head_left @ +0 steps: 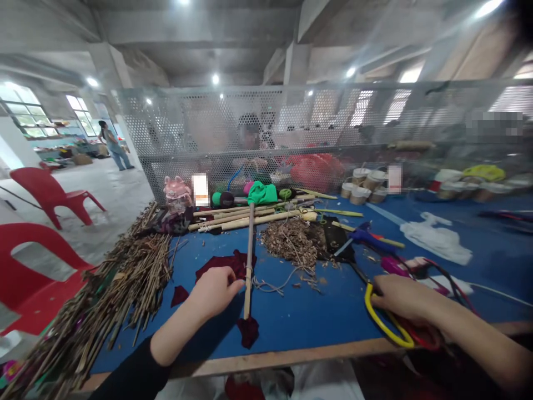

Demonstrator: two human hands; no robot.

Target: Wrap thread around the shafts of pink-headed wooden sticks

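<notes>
Far left, red chairs (48,297) stood beside a big spread of twigs (144,272) on the blue table (300,328). Then came the left hand (216,290), fingers curled over dark red cloth (222,264); whether they gripped anything, you couldn't tell! Just beside its thumb lay the stick (250,244), its far end at a green cloth (262,193), its near end at a dark red scrap (249,332). Next, a heap of wood bits (291,241), and there, the right hand (391,294), fingers wrapped round a yellow handle (375,319)! Beyond it sprawled a white plastic bag (437,239).
</notes>
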